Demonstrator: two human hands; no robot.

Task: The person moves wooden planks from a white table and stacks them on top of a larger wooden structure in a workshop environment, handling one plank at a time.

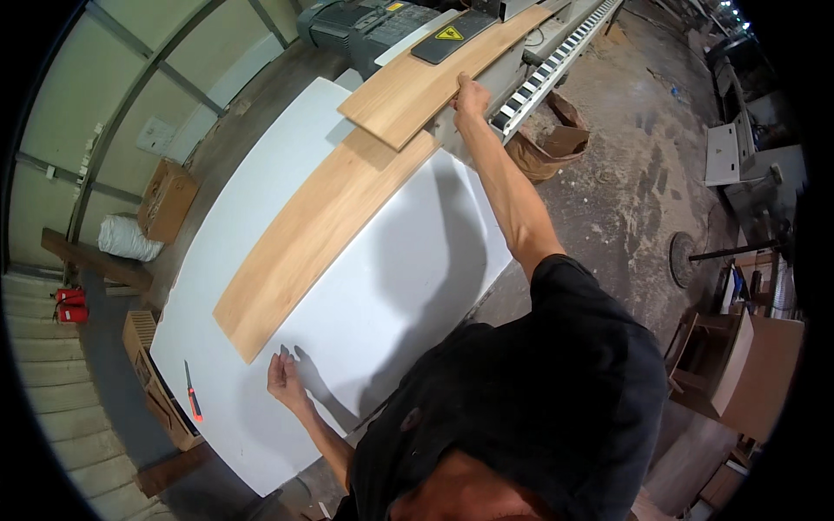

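My right hand (470, 94) is closed on the near edge of an upper wood-look plank (408, 97), which runs up into the machine. The end of that plank overhangs a second wood-look plank (326, 234) lying on the white table (395, 269). Just off the near end of the lower plank is my left hand (287, 380), held above the white surface with its fingers pinched together. A small dark bit shows at the fingertips, too small to name. Further left on the table rests a utility knife (192, 392) with a red and black handle.
A dark plate with a yellow warning sign (449, 33) sits over the upper plank, beside a grey motor (347, 35). To the right runs a black-and-white chain conveyor (556, 65), with an open brown sack (549, 148) below. Cardboard boxes (167, 200) stand on the floor at left.
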